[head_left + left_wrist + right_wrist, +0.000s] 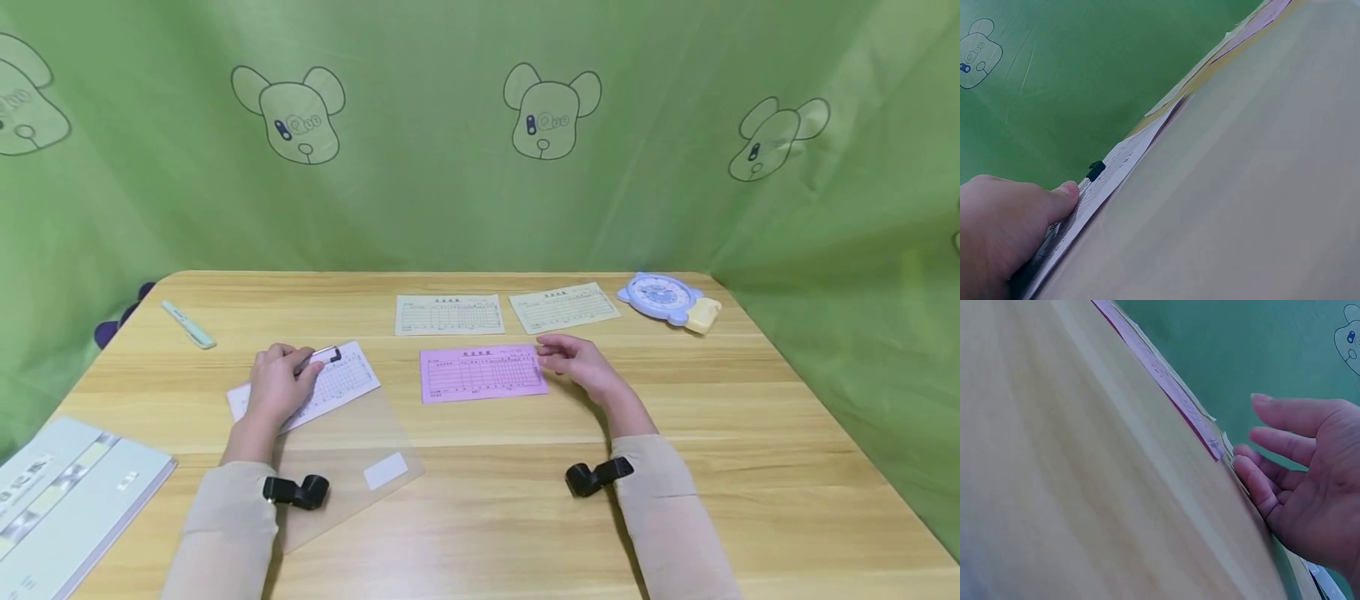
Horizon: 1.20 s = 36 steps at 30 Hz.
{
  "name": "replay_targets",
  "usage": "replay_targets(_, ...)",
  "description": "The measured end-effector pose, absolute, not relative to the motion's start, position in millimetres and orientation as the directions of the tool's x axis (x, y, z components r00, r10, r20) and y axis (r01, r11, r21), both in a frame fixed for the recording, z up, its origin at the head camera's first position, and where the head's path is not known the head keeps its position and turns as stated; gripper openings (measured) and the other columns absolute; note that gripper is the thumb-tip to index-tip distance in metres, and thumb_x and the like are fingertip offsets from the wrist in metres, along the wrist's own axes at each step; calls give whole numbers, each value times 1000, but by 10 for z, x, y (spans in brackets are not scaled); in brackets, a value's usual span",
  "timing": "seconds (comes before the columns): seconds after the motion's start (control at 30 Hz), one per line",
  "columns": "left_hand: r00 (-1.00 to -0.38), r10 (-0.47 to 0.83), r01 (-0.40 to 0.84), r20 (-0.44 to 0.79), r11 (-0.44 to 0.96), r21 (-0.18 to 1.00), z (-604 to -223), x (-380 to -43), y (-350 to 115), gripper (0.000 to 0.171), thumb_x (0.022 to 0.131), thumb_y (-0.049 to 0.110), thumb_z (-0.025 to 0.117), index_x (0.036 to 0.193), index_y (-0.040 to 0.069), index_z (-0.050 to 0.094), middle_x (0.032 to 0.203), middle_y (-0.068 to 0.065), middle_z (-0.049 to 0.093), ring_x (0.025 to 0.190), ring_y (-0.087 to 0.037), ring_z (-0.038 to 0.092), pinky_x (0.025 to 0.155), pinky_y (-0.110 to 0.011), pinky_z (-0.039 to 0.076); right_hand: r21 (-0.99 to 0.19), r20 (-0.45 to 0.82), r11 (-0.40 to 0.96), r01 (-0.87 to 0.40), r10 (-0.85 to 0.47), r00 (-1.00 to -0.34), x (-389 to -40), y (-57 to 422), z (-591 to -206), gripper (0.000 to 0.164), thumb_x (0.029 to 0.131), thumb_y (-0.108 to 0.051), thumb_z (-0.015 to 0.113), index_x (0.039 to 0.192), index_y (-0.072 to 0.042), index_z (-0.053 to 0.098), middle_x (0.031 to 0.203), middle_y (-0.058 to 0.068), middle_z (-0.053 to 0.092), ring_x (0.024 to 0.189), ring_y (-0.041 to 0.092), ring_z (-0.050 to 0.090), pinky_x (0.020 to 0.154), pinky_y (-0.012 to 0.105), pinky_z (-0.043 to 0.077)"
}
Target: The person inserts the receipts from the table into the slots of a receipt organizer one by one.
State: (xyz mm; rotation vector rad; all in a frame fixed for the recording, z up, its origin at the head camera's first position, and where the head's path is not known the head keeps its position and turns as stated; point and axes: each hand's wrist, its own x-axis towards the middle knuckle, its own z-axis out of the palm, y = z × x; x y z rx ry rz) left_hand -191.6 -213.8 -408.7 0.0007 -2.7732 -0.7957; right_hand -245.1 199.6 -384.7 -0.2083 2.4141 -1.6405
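Note:
My left hand (276, 379) grips the metal clip (324, 357) at the top of a translucent beige clipboard (337, 483). Its thumb (1063, 194) lies along the clip, and the black-tipped end of the clip shows past it. Under the clip a white printed form slip (348, 375) lies slanted across the board's top, partly hidden by that hand. My right hand (581, 364) holds nothing, its fingers loosely bent. Its fingertips are right by the right end of a pink form slip (483, 373), which lies flat on the table.
Two pale green form slips (450, 315) lie behind the pink one. At the back right is a blue clock-like toy (660, 297) with a cream block (703, 317) against it. A mint pen-like item (187, 323) and a pale notebook (75, 500) are on the left.

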Motion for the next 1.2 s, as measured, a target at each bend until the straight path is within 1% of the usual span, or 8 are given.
replay_targets(0.2,-965,-66,77,255,856,511,-4096,-1917,-2142,38,87,23,51,113,-5,53,103,-22,44,94,-35,36,80,-45,27,-864,-84,500,-66,-272,-959,-2426,1964,-3871,50,75,-7,64,121,0,47,105,16,48,88,23,43,75,29,36)
replay_targets(0.4,-963,-70,73,259,860,506,-4102,-1916,-2144,38,87,22,51,113,-5,53,103,-21,44,94,-34,36,79,-45,27,-818,-44,551,-166,-348,-936,-2416,1915,-3884,56,72,-6,67,122,4,44,105,17,40,85,25,36,74,32,31)
replay_targets(0.47,-964,-72,70,255,859,507,-4101,-1916,-2142,38,87,22,51,113,-5,53,103,-21,44,93,-34,36,79,-45,27,-784,-39,589,-198,-364,-931,-2416,1900,-3889,58,71,-6,67,123,5,42,102,17,39,85,25,35,73,32,30)
replay_targets(0.63,-965,-74,68,251,855,514,-4096,-1915,-2140,38,87,22,51,113,-5,52,103,-21,44,94,-34,35,79,-45,27,-689,-41,681,-247,-377,-925,-2402,1870,-3893,62,73,-10,68,125,4,40,108,16,35,89,25,33,76,33,30)
replay_targets(0.73,-963,-73,74,259,853,516,-4092,-1913,-2140,38,87,22,51,113,-5,52,103,-22,44,94,-35,35,79,-45,27,-672,-34,693,-261,-380,-924,-2396,1860,-3890,61,73,-10,68,125,5,39,110,17,34,91,25,33,77,34,30)
replay_targets(0.87,-964,-75,72,256,853,518,-4092,-1915,-2136,38,87,22,51,113,-5,52,104,-22,43,95,-34,35,80,-45,27,-665,-18,695,-275,-383,-923,-2388,1849,-3885,60,73,-10,67,124,6,40,106,17,35,91,25,33,77,34,30)
replay_targets(1.07,-967,-78,61,244,855,515,-4094,-1917,-2133,38,87,23,51,114,-5,52,104,-22,43,95,-35,35,79,-45,27,-661,5,697,-279,-367,-930,-2366,1840,-3885,55,72,-9,67,121,3,46,102,15,37,90,25,35,77,34,31)
replay_targets(1.2,-966,-77,64,246,853,517,-4095,-1921,-2136,38,87,22,51,113,-5,52,104,-22,43,95,-35,35,79,-45,27,-654,25,701,-285,-356,-934,-2361,1831,-3888,50,73,-8,67,119,1,49,96,12,41,86,24,38,75,33,33)
